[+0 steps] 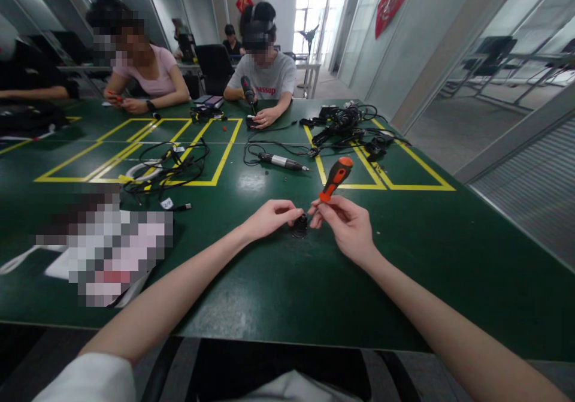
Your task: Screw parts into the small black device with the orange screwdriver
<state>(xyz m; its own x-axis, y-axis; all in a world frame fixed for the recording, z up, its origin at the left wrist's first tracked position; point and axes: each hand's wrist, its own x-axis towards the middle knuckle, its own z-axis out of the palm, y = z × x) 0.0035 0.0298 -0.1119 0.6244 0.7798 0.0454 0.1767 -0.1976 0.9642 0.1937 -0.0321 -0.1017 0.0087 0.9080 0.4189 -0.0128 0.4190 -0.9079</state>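
A small black round part (299, 227) stands on the green table in front of me. The fingers of my left hand (272, 217) are closed on its upper left side. My right hand (348, 225) grips an orange and black screwdriver (336, 180) low on its handle. The handle tilts up and to the right, and the shaft points down toward the black part; whether its tip touches is too small to tell.
A grey and black pen-shaped tool (283, 162) lies beyond my hands. Tangled black cables (344, 123) lie at the back right, more cables (168, 165) at the left. A blurred pouch (130, 252) is near left. Across the green table (251, 282) a person (265, 69) holds a power tool.
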